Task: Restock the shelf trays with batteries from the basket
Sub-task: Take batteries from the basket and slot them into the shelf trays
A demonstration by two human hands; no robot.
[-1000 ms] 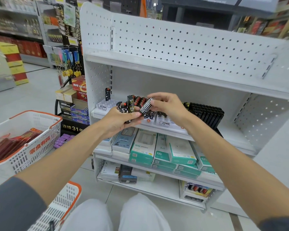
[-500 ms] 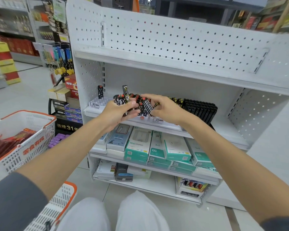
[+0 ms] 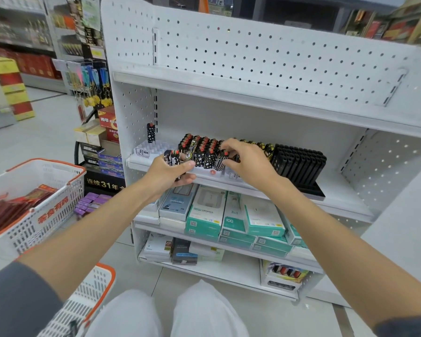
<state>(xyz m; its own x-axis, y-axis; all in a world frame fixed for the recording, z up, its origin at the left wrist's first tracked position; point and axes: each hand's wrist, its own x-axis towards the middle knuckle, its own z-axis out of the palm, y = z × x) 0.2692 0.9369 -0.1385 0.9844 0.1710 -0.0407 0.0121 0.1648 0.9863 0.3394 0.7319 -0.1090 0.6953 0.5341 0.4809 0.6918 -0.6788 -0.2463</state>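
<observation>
Our left hand (image 3: 170, 175) grips a few small black patterned batteries (image 3: 171, 158) at the front edge of the white metal shelf (image 3: 338, 201). Our right hand (image 3: 249, 164) pinches one red-capped battery (image 3: 222, 158) standing in the white plastic slotted tray (image 3: 156, 147), among a packed row. A white plastic basket with orange rim (image 3: 66, 190) sits off the shelf's left end.
</observation>
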